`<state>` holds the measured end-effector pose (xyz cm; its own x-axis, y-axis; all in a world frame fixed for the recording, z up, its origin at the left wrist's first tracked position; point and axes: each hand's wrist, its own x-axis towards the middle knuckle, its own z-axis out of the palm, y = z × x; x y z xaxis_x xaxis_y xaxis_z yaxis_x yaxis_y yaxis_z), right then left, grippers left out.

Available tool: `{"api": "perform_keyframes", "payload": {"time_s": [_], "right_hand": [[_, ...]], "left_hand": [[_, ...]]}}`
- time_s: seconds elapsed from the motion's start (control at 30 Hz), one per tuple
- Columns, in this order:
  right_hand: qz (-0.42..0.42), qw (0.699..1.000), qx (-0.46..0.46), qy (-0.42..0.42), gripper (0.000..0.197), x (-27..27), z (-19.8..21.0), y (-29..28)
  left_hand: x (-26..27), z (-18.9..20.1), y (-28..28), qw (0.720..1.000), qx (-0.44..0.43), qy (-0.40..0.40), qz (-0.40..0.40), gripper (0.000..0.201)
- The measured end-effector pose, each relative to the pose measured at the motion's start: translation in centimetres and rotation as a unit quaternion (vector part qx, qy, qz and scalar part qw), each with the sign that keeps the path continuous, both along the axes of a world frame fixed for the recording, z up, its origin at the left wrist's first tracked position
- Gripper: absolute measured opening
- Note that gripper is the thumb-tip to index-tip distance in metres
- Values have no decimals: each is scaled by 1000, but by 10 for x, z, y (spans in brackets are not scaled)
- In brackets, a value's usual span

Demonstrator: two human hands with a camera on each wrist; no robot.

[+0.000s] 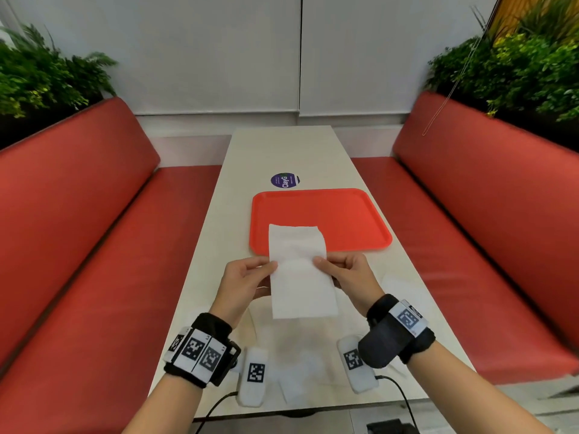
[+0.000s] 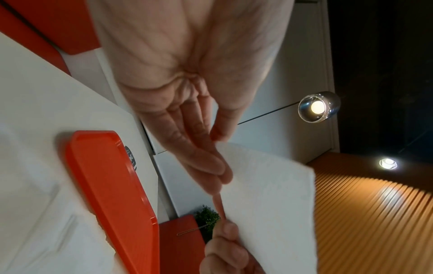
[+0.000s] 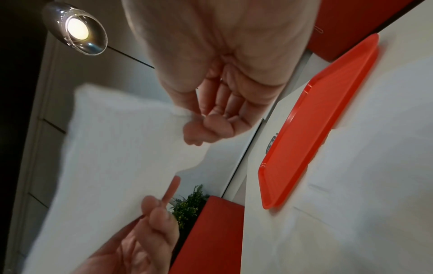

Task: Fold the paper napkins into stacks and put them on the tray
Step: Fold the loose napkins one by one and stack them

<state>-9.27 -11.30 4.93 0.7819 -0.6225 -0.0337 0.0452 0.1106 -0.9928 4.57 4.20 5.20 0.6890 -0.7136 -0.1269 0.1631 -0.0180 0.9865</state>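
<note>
Pinching napkin [image 1: 300,270] edges, both hands

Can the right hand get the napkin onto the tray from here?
Probably yes. The tray lies bare just beyond the right hand, nothing between them. Both it and the left hand pinch the napkin, still unfolded.

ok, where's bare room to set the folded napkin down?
The red tray shows bare all over. Far table beyond the purple sticker is bare too. Crowded: the near table edge, with loose napkins and two tagged white blocks.
</note>
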Motion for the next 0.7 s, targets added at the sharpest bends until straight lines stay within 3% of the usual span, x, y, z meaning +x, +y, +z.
{"api": "perform_keyframes", "payload": {"time_s": [0.07, 0.2, 0.4, 0.47, 0.57, 0.7], "right_hand": [[14, 1000, 6, -6, 35, 0, -2, 1], [-2, 1000, 19, -22, 13, 2, -2, -2], [-3, 998, 19, -60, 12, 4, 3, -3], [-2, 998, -8, -64, 25, 5, 3, -4], [1, 998, -28, -51, 27, 9, 3, -6], [2, 999, -34, -40, 35, 8, 8, -4]], "left_hand": [[-1, 1, 2, 1000, -8, -2, 4, 19], [1, 6, 2, 998, -37, 0, 52, 16], [-5, 11, -1, 998, -54, 3, 46, 22], [-5, 14, 0, 998, -54, -10, 44, 28], [-4, 19, 3, 997, -60, -18, 54, 28], [-4, 22, 4, 995, -58, -48, 62, 8]]}}
